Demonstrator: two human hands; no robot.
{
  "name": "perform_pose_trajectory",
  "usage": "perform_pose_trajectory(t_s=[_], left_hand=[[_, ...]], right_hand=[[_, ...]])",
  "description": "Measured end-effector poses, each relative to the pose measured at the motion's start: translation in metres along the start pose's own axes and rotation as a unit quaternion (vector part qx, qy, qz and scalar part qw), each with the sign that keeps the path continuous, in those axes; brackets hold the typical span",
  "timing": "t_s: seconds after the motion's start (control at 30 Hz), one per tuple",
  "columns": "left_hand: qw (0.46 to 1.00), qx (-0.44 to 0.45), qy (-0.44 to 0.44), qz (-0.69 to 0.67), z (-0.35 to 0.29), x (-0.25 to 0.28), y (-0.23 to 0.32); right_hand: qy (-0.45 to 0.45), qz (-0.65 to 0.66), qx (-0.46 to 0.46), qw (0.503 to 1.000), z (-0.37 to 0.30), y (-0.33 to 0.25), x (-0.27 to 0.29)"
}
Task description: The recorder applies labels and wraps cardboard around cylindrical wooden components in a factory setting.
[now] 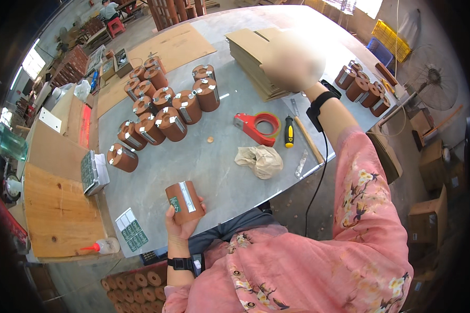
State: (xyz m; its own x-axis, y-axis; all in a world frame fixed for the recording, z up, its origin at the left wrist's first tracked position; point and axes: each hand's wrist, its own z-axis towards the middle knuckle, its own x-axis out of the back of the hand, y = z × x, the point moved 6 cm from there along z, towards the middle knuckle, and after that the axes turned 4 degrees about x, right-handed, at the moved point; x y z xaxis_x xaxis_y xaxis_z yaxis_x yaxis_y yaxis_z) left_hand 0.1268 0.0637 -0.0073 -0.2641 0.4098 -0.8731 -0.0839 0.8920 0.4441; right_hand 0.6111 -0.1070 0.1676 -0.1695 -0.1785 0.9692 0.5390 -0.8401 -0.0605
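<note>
My left hand (180, 225) holds a brown cylindrical block (188, 204) over the near edge of the table. A metal strip runs along the block's side, with a green label beside it. Far to the right, my right hand (292, 62) reaches out at the stack of flat brown cardboard (253, 60); a blur covers it, so its fingers do not show. Several similar brown cylinders (171, 125) with metal strips stand grouped at the left middle of the grey table (203, 161). A sheet of green labels (134, 235) lies left of my left hand.
A red tape dispenser (255, 130), a yellow-black screwdriver (289, 131), a wooden-handled tool (309, 140) and crumpled paper (263, 163) lie at the right. More cylinders (369, 93) stand beyond my right forearm. A glue bottle (107, 245) lies front left. A cable hangs from my right wrist.
</note>
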Motion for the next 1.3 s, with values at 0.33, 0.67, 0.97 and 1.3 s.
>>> perform_pose_trajectory(t_s=[0.33, 0.67, 0.97, 1.3], left_hand=[[1.000, -0.007, -0.006, 0.006, 0.001, 0.009, -0.002], [0.994, -0.084, -0.009, -0.062, -0.029, 0.018, 0.008], [0.884, -0.181, 0.229, 0.364, -0.081, -0.018, 0.073], [0.393, -0.150, 0.245, 0.874, -0.025, -0.061, 0.063]], right_hand=[[0.115, 0.068, -0.039, 0.990, 0.002, 0.012, 0.006], [0.153, 0.334, 0.297, 0.881, -0.267, -0.133, 0.026], [-0.043, 0.331, 0.280, 0.900, -0.379, -0.221, -0.047], [-0.093, 0.221, 0.337, 0.910, -0.379, -0.228, -0.055]])
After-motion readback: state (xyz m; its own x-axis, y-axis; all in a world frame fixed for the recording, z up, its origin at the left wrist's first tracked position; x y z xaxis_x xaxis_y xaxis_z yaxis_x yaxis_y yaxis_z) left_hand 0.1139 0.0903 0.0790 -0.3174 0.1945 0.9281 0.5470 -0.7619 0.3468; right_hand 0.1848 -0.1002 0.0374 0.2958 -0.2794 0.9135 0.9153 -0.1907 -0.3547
